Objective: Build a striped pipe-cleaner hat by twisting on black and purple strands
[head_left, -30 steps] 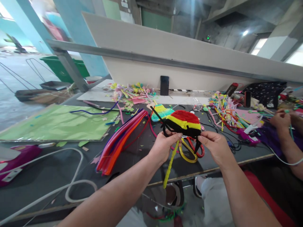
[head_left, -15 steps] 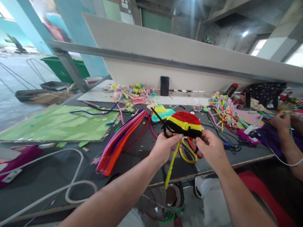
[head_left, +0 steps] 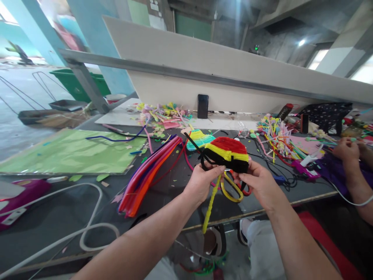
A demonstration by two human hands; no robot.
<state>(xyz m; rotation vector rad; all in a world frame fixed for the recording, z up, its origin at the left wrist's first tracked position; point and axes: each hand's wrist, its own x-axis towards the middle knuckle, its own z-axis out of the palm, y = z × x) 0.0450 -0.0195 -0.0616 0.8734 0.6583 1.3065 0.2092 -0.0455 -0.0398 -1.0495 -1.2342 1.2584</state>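
A fuzzy striped piece (head_left: 229,149), red on top, yellow in the middle and black below, is held up between my two hands. My left hand (head_left: 204,179) pinches its lower left edge, where black stems stick out and a yellow twisted stem (head_left: 210,206) hangs down. Fingers of my right hand (head_left: 258,177) close on the lower right corner. Just beneath the piece are scissors (head_left: 233,190) with yellow and red handles. Behind it lies a yellow and teal fuzzy piece (head_left: 198,140).
A bundle of pink, orange and purple stems (head_left: 148,175) lies left of my hands. Green sheets (head_left: 72,151), a phone (head_left: 203,106), a magenta glue gun (head_left: 23,198), white cable and stem piles surround the work. Another person's hands (head_left: 348,151) are at the right.
My right hand has shifted slightly right and down along the piece's right end. My left hand and the striped piece have hardly moved.
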